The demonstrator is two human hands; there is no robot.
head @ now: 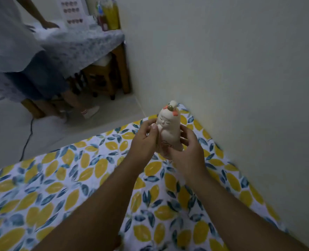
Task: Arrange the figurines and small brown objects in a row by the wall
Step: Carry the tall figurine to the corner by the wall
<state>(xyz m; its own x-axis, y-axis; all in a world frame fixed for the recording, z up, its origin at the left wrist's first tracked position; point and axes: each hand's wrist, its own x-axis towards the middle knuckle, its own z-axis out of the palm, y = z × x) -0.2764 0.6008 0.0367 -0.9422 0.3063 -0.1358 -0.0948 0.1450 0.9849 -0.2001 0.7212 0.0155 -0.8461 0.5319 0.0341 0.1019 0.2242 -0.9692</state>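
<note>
A cream cat figurine (168, 127) with a sleepy face, orange ear marks and a small bird on its head is held upright near the table's far corner, close to the wall (231, 78). My left hand (144, 140) grips its left side and my right hand (188, 151) wraps its right side and base. Whether its base touches the lemon-print tablecloth (77, 187) is hidden by my fingers. No small brown objects are in view.
The wall runs along the table's right edge. Beyond the far edge is grey floor with a black cable (27, 140). Another person (23, 60) stands at a second cloth-covered table (81, 44) with bottles (110, 13) at the back left.
</note>
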